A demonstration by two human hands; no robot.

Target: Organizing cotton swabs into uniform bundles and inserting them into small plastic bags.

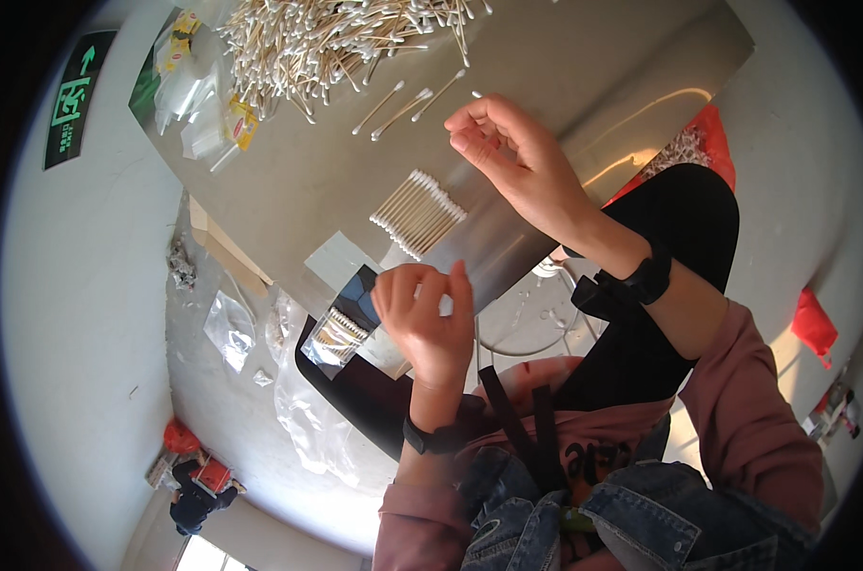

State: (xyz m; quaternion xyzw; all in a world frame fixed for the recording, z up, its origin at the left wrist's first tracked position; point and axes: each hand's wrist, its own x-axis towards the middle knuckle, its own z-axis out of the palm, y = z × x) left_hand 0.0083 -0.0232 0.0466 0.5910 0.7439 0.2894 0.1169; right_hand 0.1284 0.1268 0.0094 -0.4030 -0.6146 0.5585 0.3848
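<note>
My right hand (512, 152) is above the metal tabletop (289, 181), right of several loose cotton swabs (398, 112). Its fingers curl loosely with a gap to the thumb, and nothing shows between them. Below and left of it, a neat row of cotton swabs (419, 214) lies side by side. My left hand (422, 309) is by the table's near edge, fingers folded in and thumb raised; what they hold, if anything, is hidden. Touching or just beside its knuckles is a clear packet of cotton swabs (339, 335) with a dark upper part.
A large heap of cotton swabs (327, 48) covers the far part of the table. Clear plastic bags (198, 100) with yellow labels lie at the far left. A pale square sheet (340, 259) is left of the row. A red bag (715, 143) stands beyond my right knee.
</note>
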